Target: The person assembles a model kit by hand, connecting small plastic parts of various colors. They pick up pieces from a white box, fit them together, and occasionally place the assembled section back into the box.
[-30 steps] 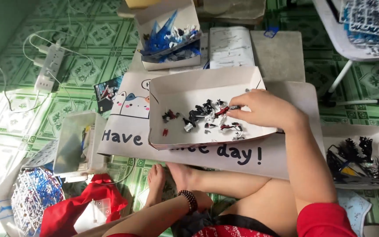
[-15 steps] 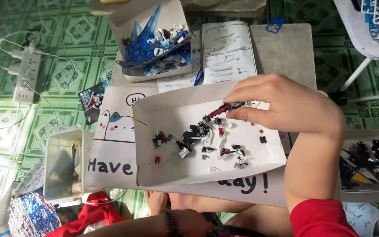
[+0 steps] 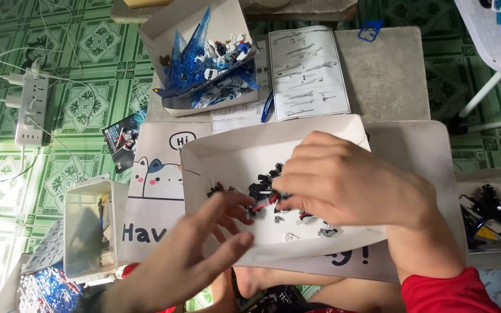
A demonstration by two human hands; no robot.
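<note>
A white cardboard tray (image 3: 221, 156) lies in front of me on a low table and holds several small black, red and white model parts (image 3: 265, 184). My right hand (image 3: 343, 182) rests over the tray and pinches a small red and black part (image 3: 265, 201) at its fingertips. My left hand (image 3: 195, 252) has come in from the lower left, fingers apart, its fingertips touching the same small part inside the tray. My right forearm wears a red sleeve (image 3: 447, 293).
A second box (image 3: 169, 29) with blue and white model parts sits at the back. An instruction sheet (image 3: 308, 72) lies beside it. A clear plastic bin (image 3: 88, 229) stands on the left, a power strip (image 3: 30, 113) on the green tiled floor, and a tray of black sprues (image 3: 494, 211) on the right.
The view has moved closer to the tray. My left hand has risen from below into the tray and meets my right hand's fingertips at the small red part.
</note>
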